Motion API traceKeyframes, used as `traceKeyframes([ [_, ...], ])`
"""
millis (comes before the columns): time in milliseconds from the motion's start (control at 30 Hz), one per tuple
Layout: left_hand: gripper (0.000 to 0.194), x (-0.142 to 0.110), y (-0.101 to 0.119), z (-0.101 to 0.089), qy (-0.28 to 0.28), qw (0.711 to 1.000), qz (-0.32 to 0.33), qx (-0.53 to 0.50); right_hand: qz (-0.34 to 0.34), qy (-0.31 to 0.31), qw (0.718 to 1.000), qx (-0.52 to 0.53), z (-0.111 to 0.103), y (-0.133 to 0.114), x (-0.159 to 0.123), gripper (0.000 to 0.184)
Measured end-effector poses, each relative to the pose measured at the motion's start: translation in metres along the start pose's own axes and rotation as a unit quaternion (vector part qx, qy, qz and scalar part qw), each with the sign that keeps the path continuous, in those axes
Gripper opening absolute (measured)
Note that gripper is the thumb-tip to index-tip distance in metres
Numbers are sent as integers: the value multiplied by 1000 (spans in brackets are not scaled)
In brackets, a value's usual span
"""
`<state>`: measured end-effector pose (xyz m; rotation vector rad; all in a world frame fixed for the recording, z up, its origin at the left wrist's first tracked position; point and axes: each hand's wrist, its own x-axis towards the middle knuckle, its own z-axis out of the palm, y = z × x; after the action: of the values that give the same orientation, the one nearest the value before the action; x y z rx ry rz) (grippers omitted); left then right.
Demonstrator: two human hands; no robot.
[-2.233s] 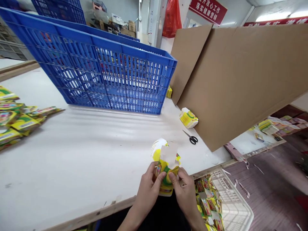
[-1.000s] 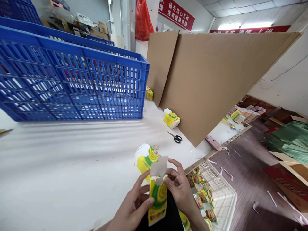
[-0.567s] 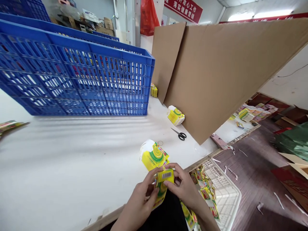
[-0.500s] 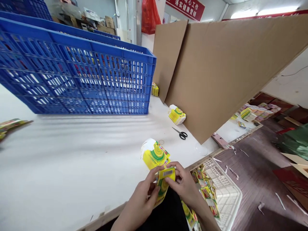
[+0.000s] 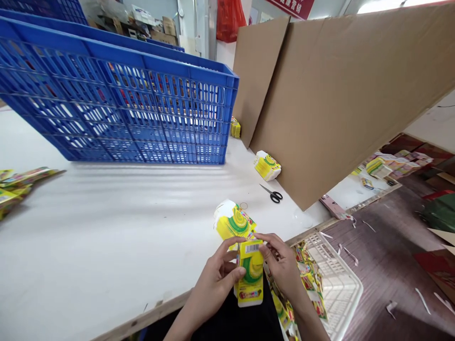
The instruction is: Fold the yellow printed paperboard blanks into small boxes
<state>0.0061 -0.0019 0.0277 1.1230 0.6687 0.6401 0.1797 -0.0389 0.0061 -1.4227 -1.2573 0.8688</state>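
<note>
Left hand [image 5: 221, 280] and right hand [image 5: 281, 263] clamp a box [image 5: 253, 272] near the stack [image 5: 232, 221], a two-sided grip apparently for steadiness.

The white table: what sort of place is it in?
Probably a packing workshop: the left hand and right hand hold a yellow box, stacked cartons lie on the white table, and a white basket holds similar packets.

a workshop: blue crate [image 5: 142, 102], white worktable [image 5: 106, 227], stacked small cartons [image 5: 236, 221]
</note>
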Motion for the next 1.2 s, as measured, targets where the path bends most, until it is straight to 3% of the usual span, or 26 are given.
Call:
traceKeyframes([
  [133, 48, 5, -4, 11, -2, 1000, 23, 17, -2, -1, 999, 41, -12, -5, -1, 25],
  [233, 38, 12, -10, 9, 62, 987, 71, 132, -32, 59, 990, -123, -43, -4, -2, 23],
  [300, 37, 18, -17, 1, 125, 958, 101, 236, -40, 136, 956, -258, -64, 2, 0, 23],
  [367, 37, 24, -25, -8, 152, 926, 122, 322, -35, 165, 934, -315, -72, 12, 4, 24],
  [433, 34, 29, -33, -16, 144, 903, 138, 380, -29, 141, 941, -306, -62, 24, 14, 27],
  [500, 34, 31, -40, -21, 129, 887, 148, 418, -23, 104, 960, -260, -38, 37, 28, 30],
  [633, 36, 29, -44, -23, 113, 877, 150, 441, -33, 103, 975, -195, 10, 50, 55, 28],
  [767, 28, 23, -40, -21, 140, 906, 165, 364, -30, 156, 979, -129, 20, 38, 56, 25],
  [867, 23, 21, -33, -16, 243, 932, 167, 211, 31, 134, 990, 39, 17, 24, 42, 31],
  [933, 27, 22, -28, -12, 265, 948, 156, 85, 73, 112, 976, 170, 19, 19, 30, 34],
  [1067, 44, 24, -20, -8, 164, 974, 129, -86, 121, 97, 940, 305, 34, 19, 13, 36],
  [1200, 55, 21, -24, -12, 90, 982, 116, -114, 143, 51, 935, 321, 45, 19, 7, 32],
])
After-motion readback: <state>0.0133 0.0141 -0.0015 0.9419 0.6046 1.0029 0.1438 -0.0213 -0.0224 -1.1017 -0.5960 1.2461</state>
